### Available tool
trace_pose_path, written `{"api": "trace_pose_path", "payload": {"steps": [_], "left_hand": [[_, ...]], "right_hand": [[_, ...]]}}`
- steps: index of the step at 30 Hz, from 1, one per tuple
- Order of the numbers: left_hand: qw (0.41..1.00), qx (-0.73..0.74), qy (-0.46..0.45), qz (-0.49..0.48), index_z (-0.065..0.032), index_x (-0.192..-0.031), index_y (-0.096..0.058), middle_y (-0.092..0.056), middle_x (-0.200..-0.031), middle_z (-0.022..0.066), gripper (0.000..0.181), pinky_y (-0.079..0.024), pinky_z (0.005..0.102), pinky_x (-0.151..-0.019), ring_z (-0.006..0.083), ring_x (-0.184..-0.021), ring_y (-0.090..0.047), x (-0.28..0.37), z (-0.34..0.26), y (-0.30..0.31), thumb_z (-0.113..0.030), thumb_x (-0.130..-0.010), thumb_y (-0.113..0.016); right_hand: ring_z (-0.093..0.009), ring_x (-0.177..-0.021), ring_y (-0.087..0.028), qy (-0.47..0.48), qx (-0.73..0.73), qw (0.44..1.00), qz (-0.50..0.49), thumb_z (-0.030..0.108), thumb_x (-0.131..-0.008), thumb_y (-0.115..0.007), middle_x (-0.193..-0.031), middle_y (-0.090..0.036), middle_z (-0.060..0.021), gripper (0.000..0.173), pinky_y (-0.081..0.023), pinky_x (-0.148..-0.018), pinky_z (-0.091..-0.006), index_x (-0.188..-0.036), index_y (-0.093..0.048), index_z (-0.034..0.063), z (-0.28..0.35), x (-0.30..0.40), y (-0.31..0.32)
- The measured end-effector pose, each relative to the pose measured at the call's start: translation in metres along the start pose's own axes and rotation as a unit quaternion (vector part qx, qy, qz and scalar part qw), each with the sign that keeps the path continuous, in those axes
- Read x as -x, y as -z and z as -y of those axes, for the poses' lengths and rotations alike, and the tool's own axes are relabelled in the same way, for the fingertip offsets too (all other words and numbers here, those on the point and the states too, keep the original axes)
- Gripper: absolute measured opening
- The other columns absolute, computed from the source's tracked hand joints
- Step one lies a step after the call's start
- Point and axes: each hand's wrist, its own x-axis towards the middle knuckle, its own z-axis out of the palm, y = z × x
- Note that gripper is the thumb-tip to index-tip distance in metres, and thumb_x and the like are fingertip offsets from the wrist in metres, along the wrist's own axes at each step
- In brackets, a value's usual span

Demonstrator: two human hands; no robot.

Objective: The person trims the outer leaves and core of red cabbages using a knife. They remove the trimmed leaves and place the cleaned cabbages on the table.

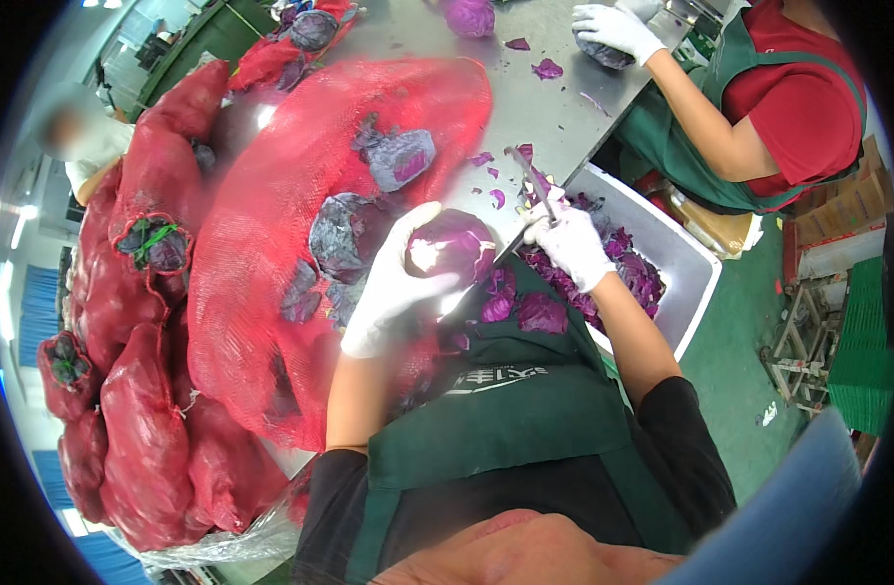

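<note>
My left hand (388, 289), in a white glove, cups a peeled red cabbage (453, 248) near the table's front edge. A pale cut patch shows on the cabbage's near side. In my gloved right hand (570, 238) is a knife (531, 175), its blade pointing up and away over the table corner. Below that hand, a white plastic tub (692, 292) holds many torn purple cabbage leaves (626, 267). A large red mesh sack (271, 197) lies flat to the left, with an unpeeled cabbage (341, 238) and loose outer leaves (399, 157) on it.
Full red mesh sacks (143, 439) are piled at the left. On the steel table (418, 33) lie another cabbage (469, 16) and leaf scraps (546, 69). A co-worker (739, 124) at upper right has gloved hands on a cabbage (600, 53). Another person (96, 146) stands behind the sacks.
</note>
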Motion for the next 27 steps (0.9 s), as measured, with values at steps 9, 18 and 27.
{"api": "trace_pose_path", "payload": {"steps": [9,18,27], "left_hand": [[0.99,0.046,0.008,0.135,0.0004,-0.143,-0.05,-0.055,-0.142,0.0118,0.092,-0.037,0.0381,-0.114,0.021,-0.133,-0.049,-0.016,-0.033,-0.033,-0.012,-0.062,-0.092],[0.993,-0.015,-0.034,0.11,0.0014,-0.146,-0.048,-0.052,-0.147,0.0124,0.094,-0.033,0.0384,-0.118,0.0223,-0.137,-0.047,-0.018,-0.024,-0.035,-0.012,-0.063,-0.091],[0.945,-0.258,-0.195,0.045,0.0006,-0.142,-0.053,-0.048,-0.151,0.0152,0.091,-0.034,0.0412,-0.118,0.027,-0.142,-0.043,-0.022,-0.026,-0.052,-0.011,-0.059,-0.091]], "right_hand": [[-0.023,-0.099,-0.068,0.303,0.255,0.913,0.099,0.036,-0.087,-0.072,-0.114,-0.067,-0.0084,0.042,-0.055,-0.081,-0.0356,-0.123,-0.066,0.015,0.136,0.007,0.047],[-0.033,-0.083,-0.07,-0.091,0.176,0.97,-0.143,0.037,-0.099,-0.058,-0.083,-0.07,-0.0163,0.034,-0.055,-0.077,-0.0399,-0.096,-0.07,0.0056,0.086,0.008,0.114],[-0.04,-0.087,-0.07,-0.012,0.11,0.99,0.084,0.053,-0.094,-0.06,-0.094,-0.071,-0.0237,0.064,-0.055,-0.082,-0.0453,-0.142,-0.055,0.0098,0.118,0.04,0.063]]}}
